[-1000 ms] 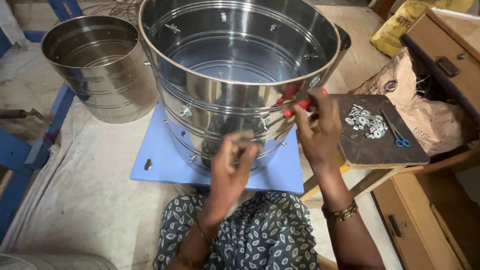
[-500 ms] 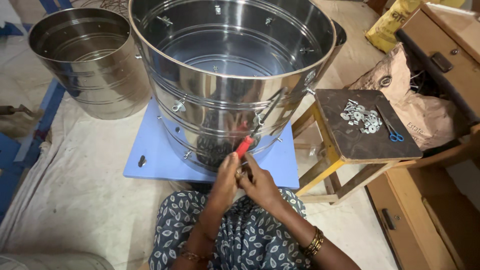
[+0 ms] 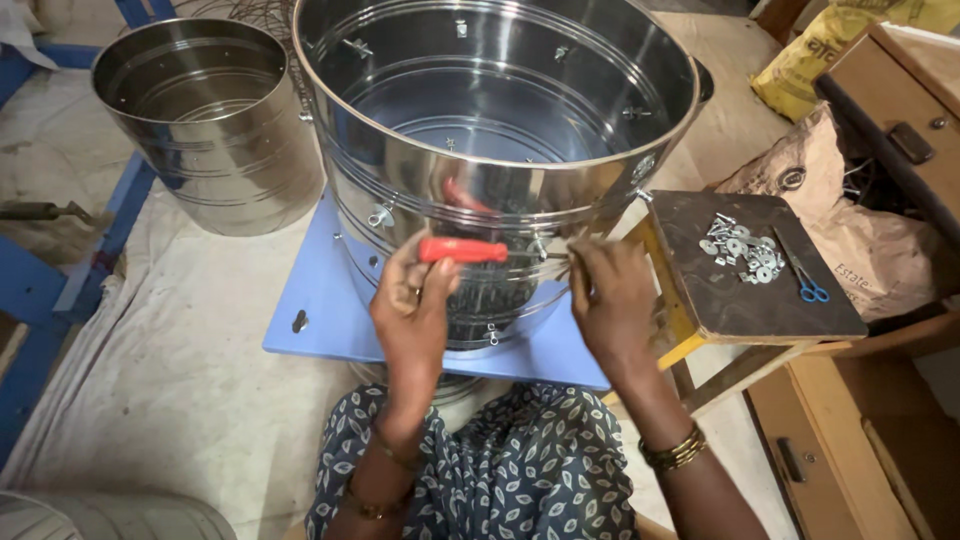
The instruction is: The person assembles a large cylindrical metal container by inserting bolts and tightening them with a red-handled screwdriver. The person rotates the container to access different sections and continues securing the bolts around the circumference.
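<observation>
Left hand: raised in front of the drum, back of the hand toward the camera, forearm rising from the lap, bangles at the wrist. Fingers curled around the red handle of a screwdriver, which lies level, the handle sticking out to the right of the fist and the shaft pointing right toward the other hand. Grip closed on the tool.

Right hand: held at the same height, just right of the screwdriver tip, back of the hand to the camera, gold bangles on the wrist. Fingers bent inward and pinched against the drum's outer wall; what they pinch is too small to tell.

Drum: large steel vessel, open top, ribbed wall with small bolts and brackets through it, standing on a blue board directly ahead of the person's knees. The red handle is mirrored in its wall.

Smaller steel drum: upright on the cloth-covered floor to the left, apart from the large one.

Stool: dark top, yellow legs, just right of the drum. On it a heap of washers and nuts and, beside them, blue-handled scissors.

Brown paper sack: behind the stool, against a wooden cabinet.
</observation>
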